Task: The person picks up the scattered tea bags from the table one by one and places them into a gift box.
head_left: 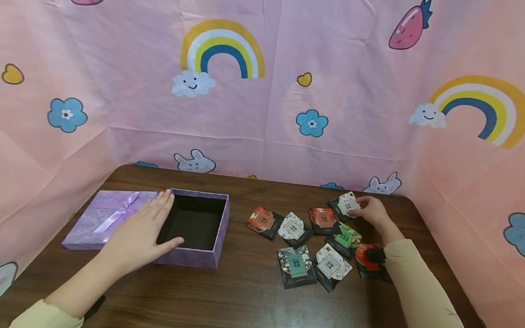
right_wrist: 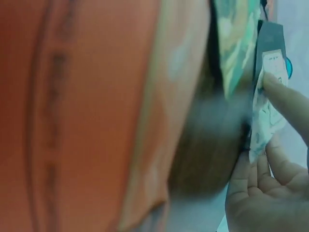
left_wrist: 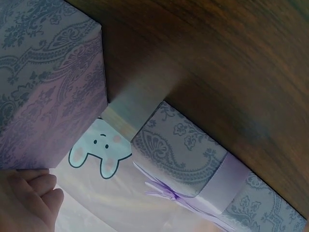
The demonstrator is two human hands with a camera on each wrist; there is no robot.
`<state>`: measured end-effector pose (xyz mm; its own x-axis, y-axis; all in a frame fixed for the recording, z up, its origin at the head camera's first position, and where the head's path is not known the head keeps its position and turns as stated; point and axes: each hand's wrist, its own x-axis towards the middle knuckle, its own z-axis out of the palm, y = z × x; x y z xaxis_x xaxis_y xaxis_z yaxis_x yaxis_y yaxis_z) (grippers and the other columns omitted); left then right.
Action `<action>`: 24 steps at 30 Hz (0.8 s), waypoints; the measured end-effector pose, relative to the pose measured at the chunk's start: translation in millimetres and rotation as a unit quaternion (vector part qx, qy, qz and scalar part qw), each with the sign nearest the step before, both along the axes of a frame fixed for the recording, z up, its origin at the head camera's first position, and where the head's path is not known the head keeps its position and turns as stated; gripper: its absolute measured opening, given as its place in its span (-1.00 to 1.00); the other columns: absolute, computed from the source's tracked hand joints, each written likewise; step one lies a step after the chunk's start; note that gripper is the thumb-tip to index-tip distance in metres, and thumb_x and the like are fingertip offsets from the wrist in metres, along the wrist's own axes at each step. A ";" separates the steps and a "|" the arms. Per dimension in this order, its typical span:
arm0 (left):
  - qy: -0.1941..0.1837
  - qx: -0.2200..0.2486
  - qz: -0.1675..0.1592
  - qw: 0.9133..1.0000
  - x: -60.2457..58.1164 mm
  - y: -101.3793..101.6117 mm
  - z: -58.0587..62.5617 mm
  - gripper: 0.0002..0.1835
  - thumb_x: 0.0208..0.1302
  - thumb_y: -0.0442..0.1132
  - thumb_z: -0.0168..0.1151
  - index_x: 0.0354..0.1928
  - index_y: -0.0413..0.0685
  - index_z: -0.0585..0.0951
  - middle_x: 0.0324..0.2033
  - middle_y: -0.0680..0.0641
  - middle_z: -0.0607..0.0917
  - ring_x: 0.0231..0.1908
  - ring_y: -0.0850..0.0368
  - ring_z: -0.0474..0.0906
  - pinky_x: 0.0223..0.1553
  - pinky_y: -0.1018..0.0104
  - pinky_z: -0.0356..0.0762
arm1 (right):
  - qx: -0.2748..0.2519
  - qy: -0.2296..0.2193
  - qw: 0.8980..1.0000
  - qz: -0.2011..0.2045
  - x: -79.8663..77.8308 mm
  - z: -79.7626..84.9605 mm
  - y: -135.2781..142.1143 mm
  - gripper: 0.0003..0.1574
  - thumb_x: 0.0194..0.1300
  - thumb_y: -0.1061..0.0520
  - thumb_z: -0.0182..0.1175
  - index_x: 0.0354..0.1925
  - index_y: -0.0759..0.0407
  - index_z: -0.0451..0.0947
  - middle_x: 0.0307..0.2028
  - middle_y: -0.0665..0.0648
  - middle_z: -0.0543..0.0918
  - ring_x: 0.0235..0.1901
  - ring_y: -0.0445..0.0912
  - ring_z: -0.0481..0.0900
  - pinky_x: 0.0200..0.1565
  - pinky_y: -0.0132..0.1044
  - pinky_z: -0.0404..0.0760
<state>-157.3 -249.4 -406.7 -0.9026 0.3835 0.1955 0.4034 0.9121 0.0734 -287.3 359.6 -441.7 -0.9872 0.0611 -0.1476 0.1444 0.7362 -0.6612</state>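
My left hand [head_left: 137, 230] lies with straight fingers along the left rim of an open purple box [head_left: 190, 259], thumb across its near edge. The box's dark inside shows no contents in the head view. At the back right, my right hand [head_left: 374, 212] pinches a black-and-white sachet [head_left: 347, 203]. In the right wrist view the thumb is on the face of this sachet [right_wrist: 273, 104], with the fingers at its lower edge. Close by lie a red sachet [head_left: 324, 219] and a green-labelled sachet [head_left: 346, 237].
The purple lid [head_left: 88, 223] with a ribbon bow lies left of the box, partly behind my left hand. Several other sachets are spread on the wooden table [head_left: 246, 296], among them a teal-labelled one [head_left: 297, 266] and a red one [head_left: 367, 262] beside my right wrist. A patterned cloth [head_left: 262, 109] hangs behind.
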 end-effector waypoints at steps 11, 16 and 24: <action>0.003 0.002 -0.004 1.000 -0.7 1.2 0.2 0.18 0.36 0.38 0.27 0.65 -0.36 0.09 0.64 -0.38 0.15 0.63 -0.33 0.13 0.74 0.02 -0.16 | -0.032 0.041 0.998 -0.034 -0.3 12.6 5.9 -0.44 0.43 0.11 0.39 0.18 0.53 0.62 0.10 0.48 0.68 -0.13 -0.08 0.59 -0.30 -0.55 0.52; 0.006 -0.002 -0.006 1.000 -2.8 2.5 0.4 0.17 0.37 0.39 0.24 0.65 -0.37 0.09 0.64 -0.38 0.15 0.63 -0.34 0.14 0.73 -0.03 -0.10 | -0.030 0.057 0.997 -0.031 -0.1 26.4 -1.3 -0.44 0.47 0.03 0.35 0.19 0.46 0.66 0.16 0.45 0.67 0.04 0.08 0.55 -0.22 -0.43 0.51; 0.007 -0.006 -0.008 1.000 -1.3 0.7 1.3 0.17 0.38 0.38 0.25 0.64 -0.39 0.08 0.64 -0.39 0.14 0.63 -0.34 0.13 0.74 0.00 -0.12 | -0.040 0.091 0.995 -0.019 -2.4 51.9 -37.2 -0.49 0.48 0.04 0.33 0.16 0.44 0.69 0.20 0.46 0.68 0.20 0.23 0.57 -0.02 -0.29 0.53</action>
